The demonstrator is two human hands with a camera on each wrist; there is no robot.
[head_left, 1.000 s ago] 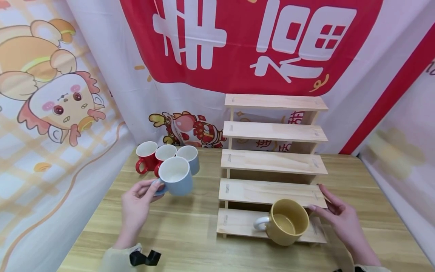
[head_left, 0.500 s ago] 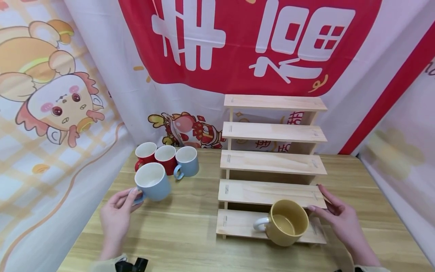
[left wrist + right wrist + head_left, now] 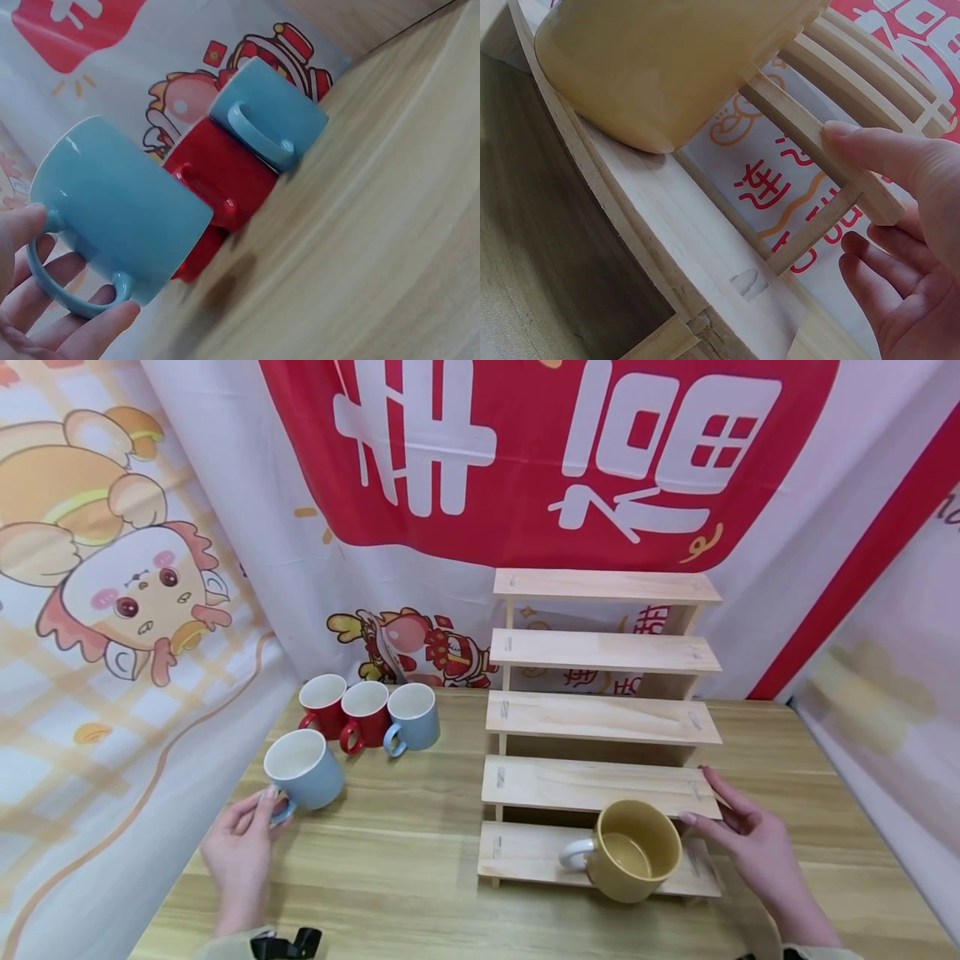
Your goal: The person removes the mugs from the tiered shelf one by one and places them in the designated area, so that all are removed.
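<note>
My left hand (image 3: 242,847) pinches the handle of a light blue mug (image 3: 309,777) with a white inside. In the left wrist view this mug (image 3: 124,202) is raised over the table, tilted, with a shadow below. Just behind it stand two red mugs (image 3: 367,714) and a second light blue mug (image 3: 416,720). My right hand (image 3: 753,839) grips the right end of the second-lowest board of a stepped wooden rack (image 3: 600,718), thumb at its front edge. A yellow mug (image 3: 637,860) with a white handle stands on the lowest board, handle to the left.
The rack's upper boards (image 3: 603,652) rise in steps towards the back cloth (image 3: 420,556). Printed cloths hang left (image 3: 150,710) and right (image 3: 892,693) of the wooden table (image 3: 420,860). Bare tabletop lies between the mugs and the rack.
My left hand has drawn the blue mug left and towards me, away from the other mugs, which now show more fully. My right hand and the yellow mug have stayed put.
</note>
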